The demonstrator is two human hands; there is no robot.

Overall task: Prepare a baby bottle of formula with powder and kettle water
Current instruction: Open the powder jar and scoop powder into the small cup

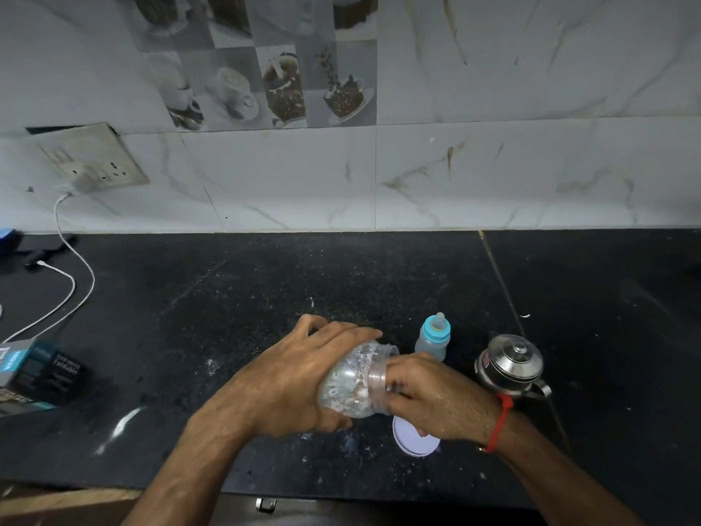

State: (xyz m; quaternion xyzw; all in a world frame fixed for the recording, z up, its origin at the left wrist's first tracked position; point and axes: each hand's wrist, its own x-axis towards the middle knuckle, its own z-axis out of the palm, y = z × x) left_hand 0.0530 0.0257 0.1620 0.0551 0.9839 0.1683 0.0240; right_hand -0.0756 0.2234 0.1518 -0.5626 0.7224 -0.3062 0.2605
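My left hand (288, 377) grips a clear plastic powder jar (351, 385), tilted on its side with its open mouth pointing right. White powder clings to the jar's inside. My right hand (436, 396) is at the jar's mouth with its fingertips inside the opening; whether it holds anything there is hidden. The jar's white lid (411, 440) lies flat on the counter under my right hand. A small baby bottle (432, 337) with a blue collar and teat stands upright just behind the jar. A small steel kettle (510, 364) stands to the right of the bottle.
The black stone counter (265, 290) is dusted with spilled white powder. A dark box (34, 373) lies at the left edge. A white charger cable (72, 282) runs from a wall socket (95, 161) across the left counter. A tiled wall backs the counter.
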